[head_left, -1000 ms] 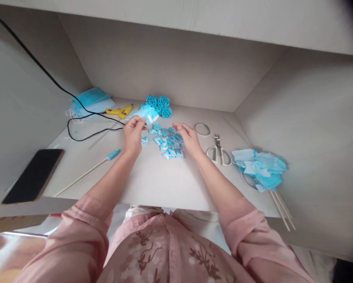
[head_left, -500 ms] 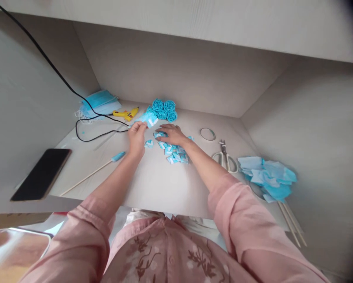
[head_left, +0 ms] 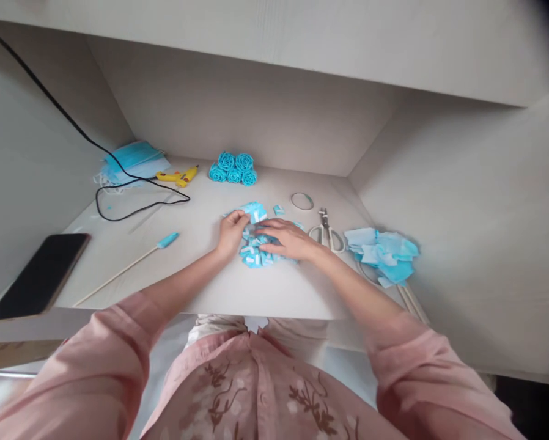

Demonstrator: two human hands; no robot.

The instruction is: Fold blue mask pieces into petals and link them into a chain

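Note:
A light blue piece of mask fabric [head_left: 255, 210] with a white strip is pinched between the thumb and fingers of my left hand [head_left: 233, 231], just above the table. Beneath and beside it lies a pile of small blue and white scraps [head_left: 252, 255]. My right hand [head_left: 289, 237] rests over this pile, palm down with fingers stretched out and apart, and covers part of it. One loose scrap [head_left: 279, 209] lies behind my right hand.
Blue fabric roses [head_left: 235, 168] stand at the back. A yellow glue gun [head_left: 178, 176], face masks [head_left: 134, 162], a blue-tipped stick [head_left: 128, 272] and a phone [head_left: 40, 275] lie left. Tape [head_left: 302, 201], scissors [head_left: 326, 235] and cut mask fabric [head_left: 382, 250] lie right.
My left hand has moved right and toward me with the fabric piece, closer to the pile. My right hand has moved over the scraps. The view has shifted to the right.

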